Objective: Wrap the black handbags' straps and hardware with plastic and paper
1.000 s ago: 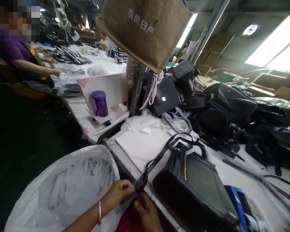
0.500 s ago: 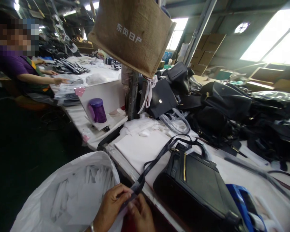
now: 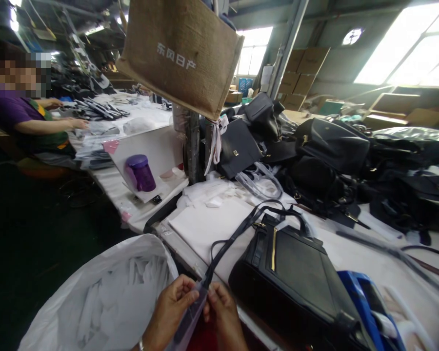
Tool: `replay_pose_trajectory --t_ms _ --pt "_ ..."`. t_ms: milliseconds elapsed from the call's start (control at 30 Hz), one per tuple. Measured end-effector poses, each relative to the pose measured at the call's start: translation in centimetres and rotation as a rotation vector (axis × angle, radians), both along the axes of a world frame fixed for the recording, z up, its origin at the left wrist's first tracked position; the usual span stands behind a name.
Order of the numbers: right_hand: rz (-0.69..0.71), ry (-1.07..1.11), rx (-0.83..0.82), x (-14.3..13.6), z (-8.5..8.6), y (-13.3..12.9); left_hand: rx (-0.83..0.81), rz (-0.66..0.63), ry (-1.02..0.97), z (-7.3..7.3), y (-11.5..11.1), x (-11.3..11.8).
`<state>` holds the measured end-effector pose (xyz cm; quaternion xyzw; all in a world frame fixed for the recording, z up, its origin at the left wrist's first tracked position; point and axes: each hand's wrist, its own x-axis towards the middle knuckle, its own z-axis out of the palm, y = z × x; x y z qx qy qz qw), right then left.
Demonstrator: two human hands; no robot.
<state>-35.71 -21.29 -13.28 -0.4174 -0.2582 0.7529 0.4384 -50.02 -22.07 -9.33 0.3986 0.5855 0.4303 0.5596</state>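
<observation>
Black strap point(image 3: 237, 234) partly inside plastic sleeve point(image 3: 188, 319), pinched by left hand point(image 3: 169, 309), right hand point(image 3: 223, 309)

Blk strap point(image 3: 237, 235), lower end in clear sleeve point(image 3: 189, 319), runs beside blk bag point(image 3: 307, 258) w/ gold zip point(image 3: 274, 249).
</observation>
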Motion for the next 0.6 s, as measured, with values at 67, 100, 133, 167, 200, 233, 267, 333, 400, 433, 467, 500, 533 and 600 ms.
replay_pose_trajectory --t_ms 67,100,133,167,200,233,267,333,400,433,467,500,533,600 --pt "0.022 0.003 -0.002 0.4 0.1 0.1 -0.016 -0.009 -0.081 0.2 0.1 0.3" --pt "0.029 0.016 -0.007 0.5 0.1 0.1 -0.029 -0.019 -0.131 0.3 0.2 0.4" --pt "0.025 0.034 -0.012 0.6 0.1 0.1 -0.042 -0.03 -0.172 0.5 0.2 0.5" --pt "0.01 0.051 -0.016 0.6 0.1 0.1 -0.05 -0.038 -0.191 0.6 0.2 0.6" --pt "-0.007 0.061 -0.021 0.6 0.1 0.2 -0.052 -0.039 -0.181 0.7 0.2 0.7" --pt "-0.025 0.054 -0.027 0.5 0.1 0.3 -0.049 -0.031 -0.142 0.8 0.2 0.7" --pt "-0.032 0.028 -0.034 0.3 0.1 0.5 -0.044 -0.019 -0.089 0.8 0.2 0.6" --pt "-0.035 -0.083 -0.048 -0.1 0.1 1.1 -0.048 0.006 0.002 0.7 0.2 0.3" --pt "-0.045 -0.2 -0.054 -0.5 0.2 1.8 -0.081 -0.001 0.033 0.5 0.2 -0.1" --pt "-0.055 -0.237 -0.046 -0.7 0.3 2.1 -0.1 -0.023 0.027 0.4 0.2 -0.2" --pt "-0.06 -0.255 -0.036 -0.8 0.4 2.4 -0.113 -0.05 0.014 0.3 0.2 -0.3" --pt "-0.059 -0.262 -0.026 -0.8 0.6 2.5 -0.116 -0.068 0.005 0.2 0.2 -0.4" --pt "-0.053 -0.266 -0.019 -0.8 0.7 2.6 -0.109 -0.075 0.002 0.1 0.2 -0.4" --pt "-0.046 -0.277 -0.007 -0.7 0.9 2.6 -0.09 -0.059 0.026 -0.1 0.1 -0.3"
